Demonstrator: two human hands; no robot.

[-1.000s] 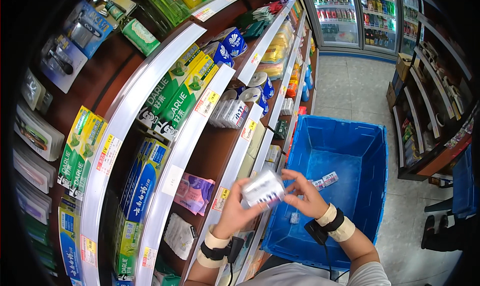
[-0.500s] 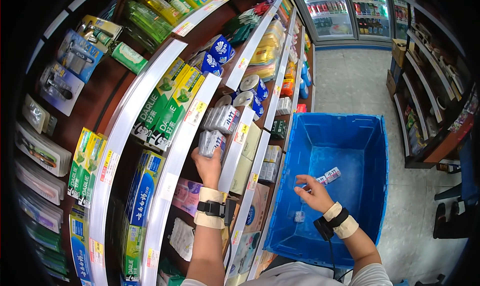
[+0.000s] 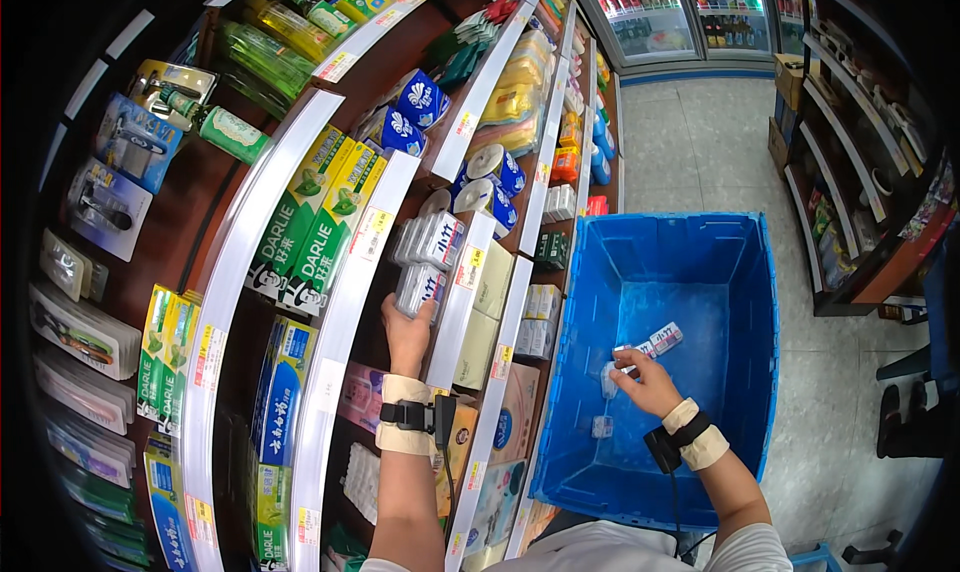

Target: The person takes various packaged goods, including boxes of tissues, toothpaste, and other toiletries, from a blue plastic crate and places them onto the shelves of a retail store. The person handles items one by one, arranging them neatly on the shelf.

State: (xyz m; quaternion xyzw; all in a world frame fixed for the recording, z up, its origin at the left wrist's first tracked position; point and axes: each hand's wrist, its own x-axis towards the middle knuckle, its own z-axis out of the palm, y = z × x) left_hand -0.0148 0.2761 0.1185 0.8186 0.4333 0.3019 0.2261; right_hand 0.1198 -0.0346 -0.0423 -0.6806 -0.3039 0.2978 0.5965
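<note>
Grasps a clear-wrapped white pack [image 3: 416, 294] with the fingers of the left hand [image 3: 404, 337], on the shelf [image 3: 452, 337] to the left of the blue crate [image 3: 755, 317]. Sits directly ahead of those fingers, next to a row of matching packs [image 3: 435, 237]; shows no sure long axis. Hangs the right hand [image 3: 645, 384] inside the crate, with partly curled fingers at a small pack [image 3: 608, 380]; cannot tell whether gripping or merely touching. Lies just left of them, within the crate. Beyond, slants a white printed pack [image 3: 666, 338], lengthwise toward the crate's far right part, nearer the right hand.
</note>
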